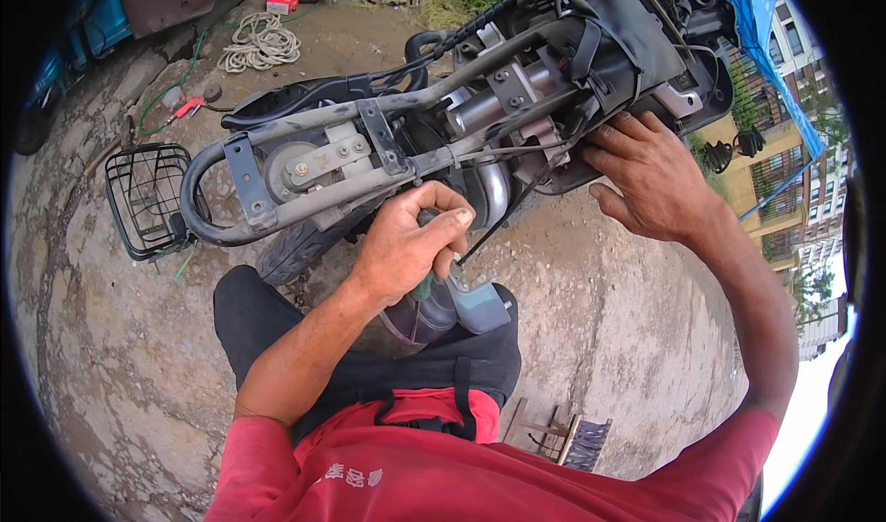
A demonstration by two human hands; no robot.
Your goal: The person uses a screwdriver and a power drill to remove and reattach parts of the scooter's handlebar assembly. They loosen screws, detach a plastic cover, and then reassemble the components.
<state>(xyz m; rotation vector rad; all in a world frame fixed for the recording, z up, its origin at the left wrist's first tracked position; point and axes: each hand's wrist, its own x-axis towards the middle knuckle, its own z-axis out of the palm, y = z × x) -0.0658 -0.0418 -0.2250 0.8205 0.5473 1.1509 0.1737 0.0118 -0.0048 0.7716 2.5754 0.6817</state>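
A partly stripped scooter with a bare tubular frame [309,127] stretches across in front of me. My left hand [415,236] is closed in front of the frame's lower rail, around something mostly hidden by the fingers. A dark green piece [423,289] shows just below that fist. A thin dark rod or cable [508,216] slants from beside the fist up to the scooter. My right hand [646,173] rests against the scooter's dark underside, fingers stretched out and thumb apart, with some fingertips hidden. Below the left hand is a bluish-grey angled part [480,306], close to my knees.
A black wire basket [148,199] stands on the cracked ground at left. Beyond it are a red-handled tool [189,108], a coiled rope [261,42] and a small red box [282,3]. The scooter's tyre [300,252] is near my knee. A low slatted seat [581,441] is behind me.
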